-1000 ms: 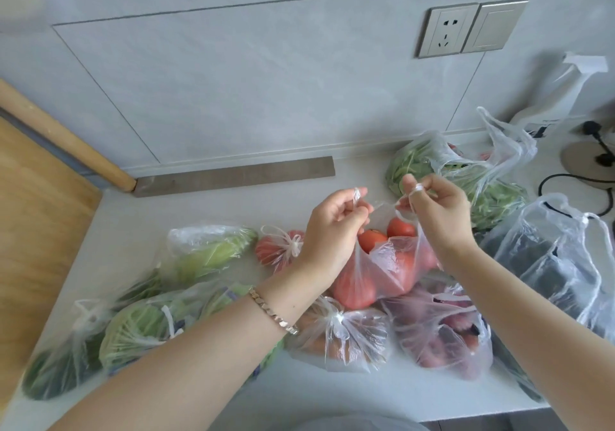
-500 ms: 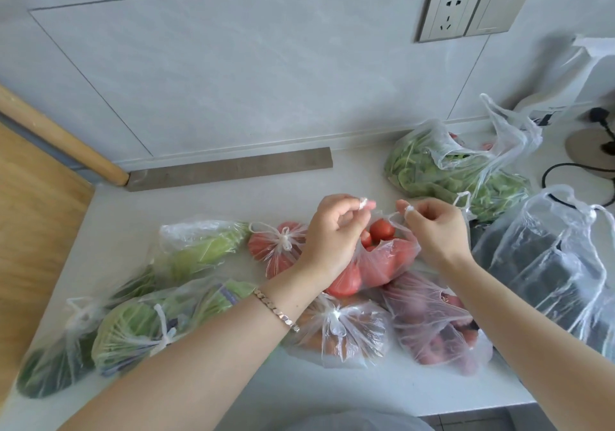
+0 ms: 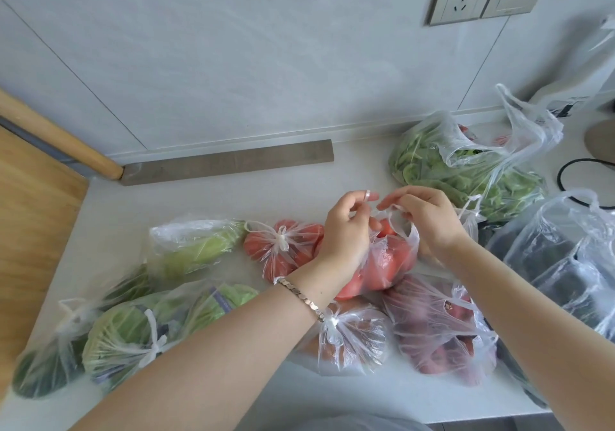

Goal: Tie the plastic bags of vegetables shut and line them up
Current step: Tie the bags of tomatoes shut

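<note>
We are knotting the tomato bag (image 3: 387, 261), lying on the counter (image 3: 199, 201) just right of the tied bag (image 3: 283, 247), our left hand (image 3: 346, 231) and right hand (image 3: 429, 221) each pinching one handle, which next, we think, must cross and pull tight.

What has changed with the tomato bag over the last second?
The left hand and right hand have lowered the tomato bag and drawn closer together, each still pinching a handle. The other bags lie where they were on the counter.
</note>
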Action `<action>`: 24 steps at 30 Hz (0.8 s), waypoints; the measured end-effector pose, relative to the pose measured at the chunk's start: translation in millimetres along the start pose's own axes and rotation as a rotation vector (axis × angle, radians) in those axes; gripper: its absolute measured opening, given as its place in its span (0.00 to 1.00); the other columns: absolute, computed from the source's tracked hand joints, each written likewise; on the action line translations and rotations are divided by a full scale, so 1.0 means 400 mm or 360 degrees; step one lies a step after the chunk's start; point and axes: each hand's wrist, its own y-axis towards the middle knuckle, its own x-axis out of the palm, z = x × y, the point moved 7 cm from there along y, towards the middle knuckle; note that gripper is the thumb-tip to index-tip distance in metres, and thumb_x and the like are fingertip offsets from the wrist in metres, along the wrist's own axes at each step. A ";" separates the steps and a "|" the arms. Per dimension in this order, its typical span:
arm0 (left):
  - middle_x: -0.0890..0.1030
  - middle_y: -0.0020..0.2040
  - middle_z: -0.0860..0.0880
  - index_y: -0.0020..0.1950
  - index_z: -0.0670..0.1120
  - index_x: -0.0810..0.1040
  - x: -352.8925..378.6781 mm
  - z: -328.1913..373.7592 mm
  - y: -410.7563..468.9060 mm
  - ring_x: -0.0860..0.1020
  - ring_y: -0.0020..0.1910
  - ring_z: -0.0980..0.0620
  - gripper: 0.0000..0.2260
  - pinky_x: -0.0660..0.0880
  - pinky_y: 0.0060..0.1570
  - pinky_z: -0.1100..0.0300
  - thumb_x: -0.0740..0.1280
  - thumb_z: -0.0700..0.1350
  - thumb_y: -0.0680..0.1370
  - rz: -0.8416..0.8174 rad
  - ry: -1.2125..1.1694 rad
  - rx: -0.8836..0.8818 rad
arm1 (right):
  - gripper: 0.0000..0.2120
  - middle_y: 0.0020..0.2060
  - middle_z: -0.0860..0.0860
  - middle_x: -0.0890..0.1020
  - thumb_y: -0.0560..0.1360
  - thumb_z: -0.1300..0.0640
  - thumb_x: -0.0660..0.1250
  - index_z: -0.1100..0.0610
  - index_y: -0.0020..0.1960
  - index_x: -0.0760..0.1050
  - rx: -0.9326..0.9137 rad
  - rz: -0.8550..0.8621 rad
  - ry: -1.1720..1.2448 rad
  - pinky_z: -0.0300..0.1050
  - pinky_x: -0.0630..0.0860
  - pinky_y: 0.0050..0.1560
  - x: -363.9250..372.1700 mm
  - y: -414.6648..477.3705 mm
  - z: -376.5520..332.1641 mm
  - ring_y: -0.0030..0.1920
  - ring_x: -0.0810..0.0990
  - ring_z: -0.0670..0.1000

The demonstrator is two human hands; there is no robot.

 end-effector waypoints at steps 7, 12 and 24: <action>0.74 0.22 0.54 0.56 0.39 0.79 -0.010 -0.040 0.007 0.73 0.23 0.60 0.09 0.77 0.33 0.64 0.62 0.36 0.77 0.0009 -0.0252 -0.0160 | 0.26 0.33 0.57 0.72 0.78 0.49 0.56 0.66 0.29 0.69 -0.0261 0.0333 -0.0782 0.45 0.62 0.36 -0.035 -0.005 0.001 0.36 0.71 0.54; 0.78 0.24 0.52 0.48 0.40 0.80 -0.020 -0.046 0.003 0.75 0.24 0.58 0.06 0.76 0.30 0.66 0.67 0.33 0.74 -0.0028 -0.0399 -0.0224 | 0.24 0.38 0.49 0.77 0.79 0.54 0.56 0.69 0.33 0.75 -0.0347 0.0345 -0.0431 0.45 0.74 0.46 -0.034 -0.014 -0.017 0.39 0.76 0.49; 0.83 0.30 0.48 0.55 0.41 0.76 -0.018 -0.053 0.012 0.81 0.30 0.53 0.14 0.80 0.38 0.60 0.71 0.34 0.70 -0.0107 -0.0558 -0.0288 | 0.10 0.26 0.51 0.75 0.78 0.64 0.58 0.56 0.44 0.77 0.0022 -0.0058 -0.0145 0.41 0.71 0.35 0.035 0.015 0.037 0.28 0.72 0.48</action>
